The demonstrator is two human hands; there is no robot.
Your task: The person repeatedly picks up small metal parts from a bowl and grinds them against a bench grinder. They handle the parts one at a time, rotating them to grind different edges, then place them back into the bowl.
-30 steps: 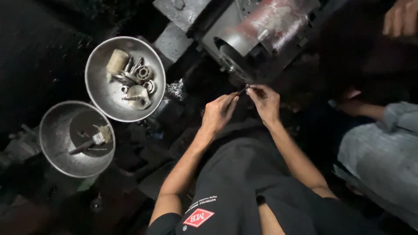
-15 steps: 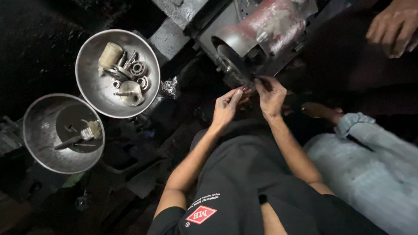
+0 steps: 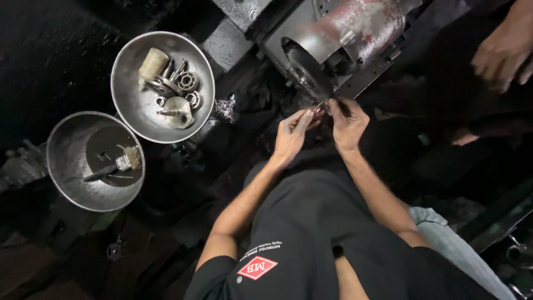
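Fingertips of both hands meet just below the round dark opening of the machine (image 3: 333,41). Thumb and forefinger of the left hand (image 3: 291,136) are pinched nearly closed on a small thin metal part (image 3: 321,104), and the right hand (image 3: 347,122) closes on the same part from the other side, its fingers curled tight. So the part sits between the two sets of fingertips, touching both, right at the machine's lower rim; it is too small to tell what kind of piece it is.

Left of the hands, well apart from them, stand two round metal bowls on the dark, greasy floor. The upper bowl (image 3: 125,108), nearer the machine, holds a pale cylinder (image 3: 152,61) at its top edge, ring-shaped bearings (image 3: 187,81) and other small metal pieces heaped toward its right side. The lower bowl (image 3: 61,178), toward the left edge, holds a dark pool of liquid with a brush (image 3: 119,165) lying across it, bristles to the right.

At the top right corner another person's hand (image 3: 499,55) hangs beside the machine, away from the part.
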